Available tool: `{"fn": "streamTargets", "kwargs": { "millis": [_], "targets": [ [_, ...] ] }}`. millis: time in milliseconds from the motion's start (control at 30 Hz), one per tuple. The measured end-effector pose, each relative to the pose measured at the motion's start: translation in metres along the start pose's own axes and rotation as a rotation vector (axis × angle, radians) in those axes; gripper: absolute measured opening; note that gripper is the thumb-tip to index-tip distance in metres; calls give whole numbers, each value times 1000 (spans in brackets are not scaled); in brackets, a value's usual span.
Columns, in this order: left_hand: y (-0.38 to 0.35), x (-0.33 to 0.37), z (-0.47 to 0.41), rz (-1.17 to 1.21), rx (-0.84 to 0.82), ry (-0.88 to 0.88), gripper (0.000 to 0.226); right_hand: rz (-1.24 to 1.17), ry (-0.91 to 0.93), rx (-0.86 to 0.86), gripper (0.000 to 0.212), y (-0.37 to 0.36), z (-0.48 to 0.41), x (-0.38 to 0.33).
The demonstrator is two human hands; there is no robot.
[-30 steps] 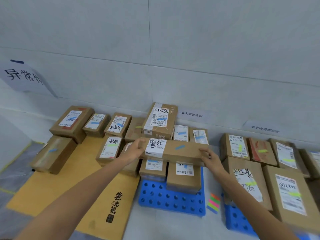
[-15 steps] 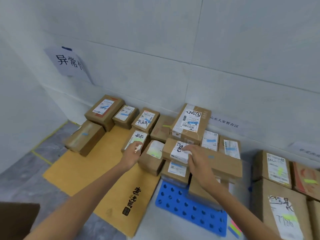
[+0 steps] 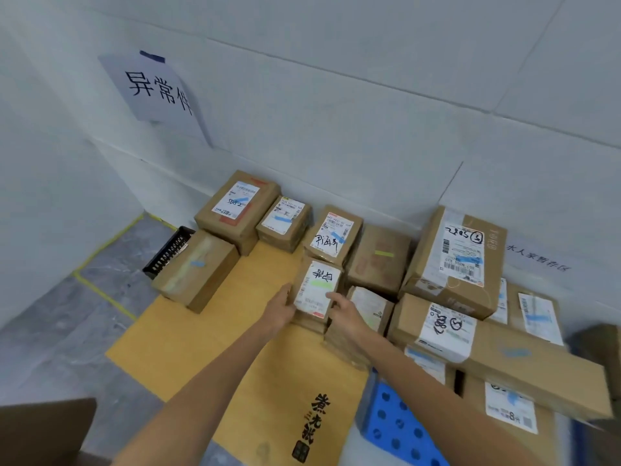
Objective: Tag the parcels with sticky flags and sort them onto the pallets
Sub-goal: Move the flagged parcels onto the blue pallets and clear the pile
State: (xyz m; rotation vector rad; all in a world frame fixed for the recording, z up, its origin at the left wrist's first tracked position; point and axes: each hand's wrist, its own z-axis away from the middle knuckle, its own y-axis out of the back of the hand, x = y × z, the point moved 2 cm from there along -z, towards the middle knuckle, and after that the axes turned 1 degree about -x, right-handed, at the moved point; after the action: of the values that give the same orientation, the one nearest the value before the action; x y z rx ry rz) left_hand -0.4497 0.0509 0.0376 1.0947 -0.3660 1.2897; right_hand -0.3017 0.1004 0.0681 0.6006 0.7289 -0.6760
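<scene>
Right hand (image 3: 346, 314) has quit the long parcel (image 3: 497, 351), joining left hand (image 3: 282, 309), both curled round the green-flagged parcel (image 3: 316, 290).

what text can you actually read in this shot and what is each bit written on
"异常件": paper sign on the wall.
"水人家暂存区": small wall label, its start hidden.
"2805", handwritten: label of the tall box.
"8": bottom of the label on the near right box.
Brush characters on the yellow cardboard sheet: too stylised to read surely.
Handwriting on the green-flagged parcel and all printed shipping text: too blurred.
</scene>
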Motion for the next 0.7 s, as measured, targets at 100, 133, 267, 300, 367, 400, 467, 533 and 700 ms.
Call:
{"fn": "streamTargets", "kwargs": {
  "millis": [100, 133, 267, 300, 367, 400, 467, 533, 700],
  "targets": [
    [-1, -17, -14, 22, 20, -7, 55, 35, 11, 40, 48, -16, -6, 3],
    [0, -25, -18, 20, 27, -5, 53, 20, 13, 54, 48, -19, -5, 1],
    [11, -47, -28, 76, 108, -20, 60, -100, 101, 102, 44, -18, 6, -6],
    [19, -33, -13, 104, 136, -38, 55, -119, 146, 117, 43, -16, 10, -9],
    [30, -6, 13, 219, 171, -77, 37, -159, 257, 145, 41, -11, 20, -16],
    [33, 3, 21, 288, 182, -98, 32, -190, 306, 149, 40, -8, 28, -19],
    [35, 22, 39, 409, 200, -135, 28, -244, 386, 147, 40, 0, 47, -27],
    [36, 44, 56, 466, 236, -193, 26, -247, 466, 160, 41, 11, 67, -33],
    [17, 115, 116, 486, 243, -295, 47, -266, 639, 198, 42, 67, 133, -35]
  ]
}}
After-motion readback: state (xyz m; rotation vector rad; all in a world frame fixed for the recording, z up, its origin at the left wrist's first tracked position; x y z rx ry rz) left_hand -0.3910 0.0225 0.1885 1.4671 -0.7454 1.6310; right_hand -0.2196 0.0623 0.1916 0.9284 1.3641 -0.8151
